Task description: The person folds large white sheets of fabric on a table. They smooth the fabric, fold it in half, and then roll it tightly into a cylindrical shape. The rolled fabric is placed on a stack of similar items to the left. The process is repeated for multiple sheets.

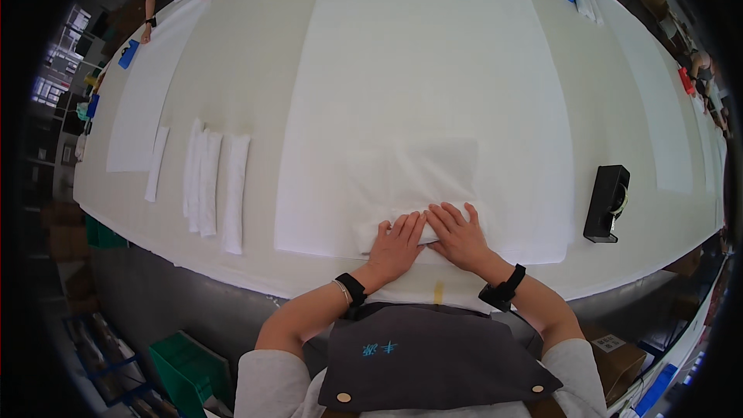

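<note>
White bundle: the soft white bundle [428,236] lies at the near end of the large white sheet [433,70], about midway between left and right, stretched crosswise under both hands.
Thin layer: a see-through layer [441,166] spreads flat and slightly wrinkled just beyond the bundle, on its far side; whether the two are joined is hard to tell.
Left hand: the left hand [395,249] lies palm down on the bundle, fingers fairly close together and pointing far, pressing rather than gripping as far as can be seen.
Right hand: the right hand [461,243] lies palm down just beside it, fingers a little spread; whether anything is pinched underneath cannot be told.
Step in hand: probably pressing and folding or rolling the bundle; one view does not settle which.
Next move: it would seem to call for even pressure from both hands, keeping the bundle straight and the thin layer free of creases.
Slim white rolls: several rolls [236,193] lie lengthwise on the surface [259,70], to the left of the sheet.
Tape dispenser: a black dispenser [600,205] stands to the right, beside the sheet and apart from the hands.
</note>
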{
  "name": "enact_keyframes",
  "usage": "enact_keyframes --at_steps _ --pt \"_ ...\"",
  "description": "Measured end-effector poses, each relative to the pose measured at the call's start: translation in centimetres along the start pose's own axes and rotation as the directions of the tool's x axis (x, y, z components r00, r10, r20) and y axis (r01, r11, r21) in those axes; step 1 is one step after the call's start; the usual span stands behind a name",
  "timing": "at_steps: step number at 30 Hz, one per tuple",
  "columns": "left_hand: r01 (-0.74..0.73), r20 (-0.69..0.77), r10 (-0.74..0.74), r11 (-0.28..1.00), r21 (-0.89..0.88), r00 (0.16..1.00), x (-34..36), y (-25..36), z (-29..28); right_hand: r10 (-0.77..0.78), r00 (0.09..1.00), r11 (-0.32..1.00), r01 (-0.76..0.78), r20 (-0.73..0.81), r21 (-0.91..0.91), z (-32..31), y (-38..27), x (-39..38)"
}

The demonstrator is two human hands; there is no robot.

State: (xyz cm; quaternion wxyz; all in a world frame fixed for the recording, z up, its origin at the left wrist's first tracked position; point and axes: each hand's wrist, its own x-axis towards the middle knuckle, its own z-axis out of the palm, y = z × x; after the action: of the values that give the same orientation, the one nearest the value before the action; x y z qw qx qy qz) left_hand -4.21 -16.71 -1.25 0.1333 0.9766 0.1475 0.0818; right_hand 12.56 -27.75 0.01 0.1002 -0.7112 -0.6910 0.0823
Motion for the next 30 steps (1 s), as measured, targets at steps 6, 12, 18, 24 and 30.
enact_keyframes --at_steps 6,12,18,24,30 --pt "-0.025 0.036 0.022 0.995 0.098 0.999 0.4 -0.4 0.1 -0.011 0.998 1.000 0.010 -0.055 -0.009 0.6 0.1 0.3" --pt "0.024 0.101 -0.031 0.997 0.071 0.994 -0.2 -0.3 -0.5 -0.028 0.994 0.999 0.025 -0.108 -0.028 1.3 0.1 -0.1" --pt "0.016 0.020 -0.017 0.998 0.053 1.000 -0.7 -0.3 -0.1 -0.085 0.994 0.996 0.085 -0.069 -0.003 0.3 0.3 0.3" --pt "-0.026 0.016 0.026 1.000 0.014 1.000 0.0 -0.9 -0.7 -0.185 0.977 0.982 0.182 0.103 0.042 -0.9 1.6 2.1" --pt "-0.048 0.087 0.060 0.990 -0.131 0.994 1.6 -2.7 -2.6 -0.201 0.885 0.950 0.071 0.421 0.306 -2.9 3.8 6.1"
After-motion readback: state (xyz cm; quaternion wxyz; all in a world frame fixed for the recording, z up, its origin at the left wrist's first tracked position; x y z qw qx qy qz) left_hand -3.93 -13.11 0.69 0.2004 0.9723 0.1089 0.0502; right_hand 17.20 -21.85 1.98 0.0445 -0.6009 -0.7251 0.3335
